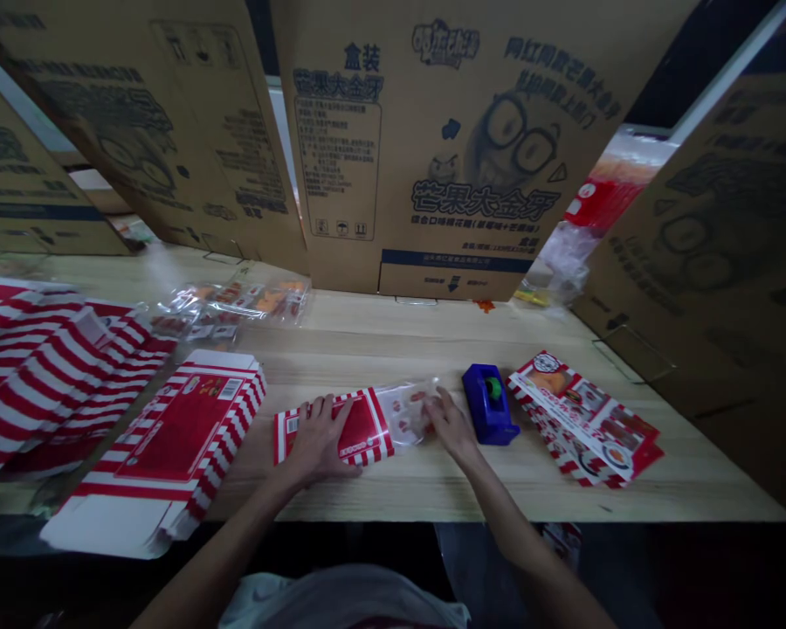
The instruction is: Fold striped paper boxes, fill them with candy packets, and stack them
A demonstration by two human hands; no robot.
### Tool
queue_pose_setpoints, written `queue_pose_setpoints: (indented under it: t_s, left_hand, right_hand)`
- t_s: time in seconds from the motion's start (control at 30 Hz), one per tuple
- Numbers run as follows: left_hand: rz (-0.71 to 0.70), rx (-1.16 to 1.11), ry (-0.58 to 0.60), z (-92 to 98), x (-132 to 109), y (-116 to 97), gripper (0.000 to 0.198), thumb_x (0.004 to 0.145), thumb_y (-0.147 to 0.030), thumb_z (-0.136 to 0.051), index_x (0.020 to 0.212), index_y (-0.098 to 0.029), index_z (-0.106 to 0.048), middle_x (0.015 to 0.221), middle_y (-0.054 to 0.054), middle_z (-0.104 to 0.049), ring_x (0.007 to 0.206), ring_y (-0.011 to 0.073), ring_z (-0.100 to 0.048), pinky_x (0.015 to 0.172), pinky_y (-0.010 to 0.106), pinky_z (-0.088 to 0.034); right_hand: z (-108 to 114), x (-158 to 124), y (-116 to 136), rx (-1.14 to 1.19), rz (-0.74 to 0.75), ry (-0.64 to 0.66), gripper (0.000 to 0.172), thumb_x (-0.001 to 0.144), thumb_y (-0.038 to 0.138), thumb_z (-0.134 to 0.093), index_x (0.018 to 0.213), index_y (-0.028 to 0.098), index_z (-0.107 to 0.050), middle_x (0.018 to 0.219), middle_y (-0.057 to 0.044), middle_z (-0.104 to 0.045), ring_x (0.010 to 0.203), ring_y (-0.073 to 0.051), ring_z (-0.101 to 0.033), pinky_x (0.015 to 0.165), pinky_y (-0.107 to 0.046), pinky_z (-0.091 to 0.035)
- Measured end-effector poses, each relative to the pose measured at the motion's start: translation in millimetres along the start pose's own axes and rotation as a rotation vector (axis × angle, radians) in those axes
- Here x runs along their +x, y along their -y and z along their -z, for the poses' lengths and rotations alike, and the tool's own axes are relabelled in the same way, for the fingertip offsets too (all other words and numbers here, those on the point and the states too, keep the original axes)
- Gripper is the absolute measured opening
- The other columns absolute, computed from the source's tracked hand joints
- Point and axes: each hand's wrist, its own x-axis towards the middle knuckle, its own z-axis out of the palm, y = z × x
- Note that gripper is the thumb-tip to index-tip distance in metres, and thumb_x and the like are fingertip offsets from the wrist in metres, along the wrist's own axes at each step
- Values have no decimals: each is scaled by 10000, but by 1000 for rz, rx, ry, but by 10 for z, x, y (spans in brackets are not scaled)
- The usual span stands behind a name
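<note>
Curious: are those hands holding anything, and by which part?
No grip shows: the left hand lies flat on a striped carton, the right hand touches a clear plastic bag with fingertips.

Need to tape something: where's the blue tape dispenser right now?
In the head view, the blue tape dispenser sits on the wooden table, just right of the right hand, between it and a flattened red-and-white printed carton.

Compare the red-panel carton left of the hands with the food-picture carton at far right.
The red-panel carton shows a plain red face, the food-picture carton food photos. The red-panel carton lies spread out with a white flap; the food-picture carton sits narrower, angled. Both carry red-and-white stripes.
</note>
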Motion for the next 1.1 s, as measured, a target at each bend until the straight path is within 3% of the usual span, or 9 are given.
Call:
queue_pose_setpoints:
  t_s: [0.17, 0.23, 0.3, 0.43, 0.53, 0.67, 0.8, 0.97, 1.1]
  left_hand:
    - [14, 16, -41, -21, -17, -140, 1155, 450, -603, -757, 1437, -141, -377, 1364, 239, -431, 1224, 422, -375, 1027, 546, -238]
    - [34, 17, -41, 5, -26, -146, 1132, 453, -587, -759, 1425, -138, -391, 1355, 235, -435, 1209, 417, -385, 1017, 541, -248]
    - [61, 14, -53, 55, -29, -151, 1107, 469, -587, -756, 1413, -129, -403, 1340, 236, -441, 1191, 411, -399, 1005, 540, -260]
    - [240, -36, -166, 179, -51, -254, 1088, 531, -617, -730, 1429, -131, -355, 1290, 216, -467, 1156, 397, -427, 967, 524, -311]
    - [324, -141, -218, 226, -137, -373, 1147, 520, -637, -742, 1451, -131, -303, 1268, 205, -481, 1136, 405, -448, 957, 540, -342]
    - [272, -510, -221, 232, -322, -381, 971, 693, -549, -668, 1464, -116, -265, 1276, 187, -502, 1186, 356, -476, 998, 508, -393]
    - [189, -990, -180, 259, -474, -270, 730, 872, -397, -497, 1502, -179, -199, 1432, 134, -452, 1309, 254, -449, 1082, 417, -381]
    - [237, -1351, -60, 215, -633, -264, 806, 860, -453, -527, 1526, -203, -146, 1363, 134, -553, 1198, 284, -563, 975, 439, -486]
    - [240, -1623, -2, 134, -716, -296, 834, 788, -450, -656, 1483, -233, -248, 1326, 141, -564, 1117, 294, -602, 912, 421, -514]
  right_hand:
    - [-554, -225, 266, 404, -81, 326, 594, 792, 521, -628, 1286, 227, -478, 1115, -63, -691, 981, -246, -668, 860, -400, -533]
    - [-627, -254, 307, 461, -111, 347, 597, 771, 503, -648, 1262, 216, -467, 1094, -76, -692, 974, -251, -667, 880, -419, -522]
    - [-617, -277, 298, 436, -107, 223, 555, 745, 482, -665, 1187, 201, -483, 1041, -93, -687, 972, -267, -656, 867, -441, -522]
    - [-600, -398, 264, 306, 77, -221, 408, 717, 431, -709, 989, 223, -488, 1114, -99, -606, 1085, -266, -584, 902, -426, -509]
    - [-670, -505, 294, 477, 56, -199, 437, 670, 406, -770, 902, 239, -440, 1050, -60, -612, 954, -230, -639, 820, -386, -548]
    - [-672, -563, 330, 688, -74, -106, 435, 698, 408, -762, 933, 247, -433, 874, -12, -661, 767, -205, -670, 687, -346, -568]
    - [-580, -645, 303, 697, -87, 32, 512, 737, 373, -747, 1114, 275, -414, 1037, -45, -684, 825, -220, -687, 671, -338, -576]
    - [-587, -853, 231, 553, 1, 72, 499, 845, 387, -638, 1293, 254, -462, 1349, -93, -548, 1183, -254, -567, 981, -407, -489]
    - [-619, -937, 231, 509, 0, 78, 471, 857, 360, -626, 1290, 243, -482, 1326, -84, -561, 1167, -247, -564, 985, -387, -477]
